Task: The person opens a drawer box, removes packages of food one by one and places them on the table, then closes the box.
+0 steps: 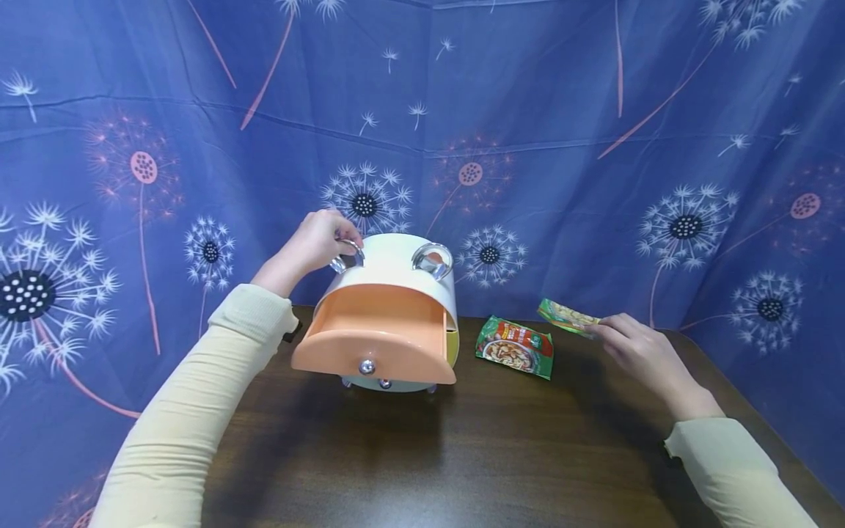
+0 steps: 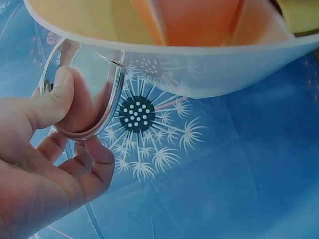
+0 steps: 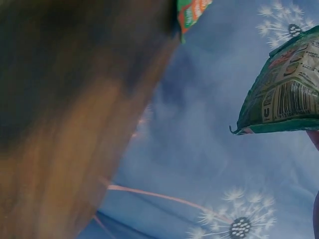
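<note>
A rounded white drawer box (image 1: 396, 257) stands on the table, its top orange drawer (image 1: 383, 353) pulled out toward me. On its top sit two shiny chrome dish-shaped ears. My left hand (image 1: 321, 239) grips the left chrome ear (image 2: 89, 94), thumb on its face and fingers behind the rim. Off to the right, my right hand (image 1: 642, 357) pinches one end of a green and yellow food packet (image 1: 566, 317), held above the table. In the right wrist view that packet (image 3: 291, 87) shows its back with a barcode; the hand is almost out of that view.
A second green and red food packet (image 1: 518, 346) lies on the brown wooden table (image 1: 502, 455), between the drawer box and my right hand. Behind everything hangs a blue dandelion-print cloth (image 1: 528, 110). Below the open drawer, a lower pale drawer front (image 1: 370, 382) has a chrome knob.
</note>
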Action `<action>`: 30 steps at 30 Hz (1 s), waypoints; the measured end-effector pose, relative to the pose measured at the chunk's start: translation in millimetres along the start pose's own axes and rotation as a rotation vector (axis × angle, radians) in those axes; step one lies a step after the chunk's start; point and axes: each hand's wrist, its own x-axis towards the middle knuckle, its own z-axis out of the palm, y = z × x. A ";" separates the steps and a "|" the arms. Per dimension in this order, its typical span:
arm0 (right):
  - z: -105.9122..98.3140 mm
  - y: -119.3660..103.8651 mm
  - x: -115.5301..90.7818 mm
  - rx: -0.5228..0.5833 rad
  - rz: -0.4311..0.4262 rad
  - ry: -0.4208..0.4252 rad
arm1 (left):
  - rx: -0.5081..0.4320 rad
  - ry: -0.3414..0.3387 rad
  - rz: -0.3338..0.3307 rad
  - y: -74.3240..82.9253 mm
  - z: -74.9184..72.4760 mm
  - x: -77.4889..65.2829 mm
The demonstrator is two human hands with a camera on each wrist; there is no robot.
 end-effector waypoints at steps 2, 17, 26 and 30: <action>2.0 2.0 -5.0 0.005 0.011 -0.015 | 0.002 0.003 0.004 -0.4 0.1 0.3; 16.8 9.8 -37.8 0.023 0.168 -0.150 | -0.001 -0.004 -0.001 -1.6 0.0 0.9; 28.9 19.0 -54.0 -0.006 0.142 -0.228 | 0.006 -0.001 -0.001 -0.9 0.2 0.5; 32.7 21.4 -58.8 0.005 0.110 -0.242 | 0.004 -0.001 -0.006 -0.3 0.7 1.3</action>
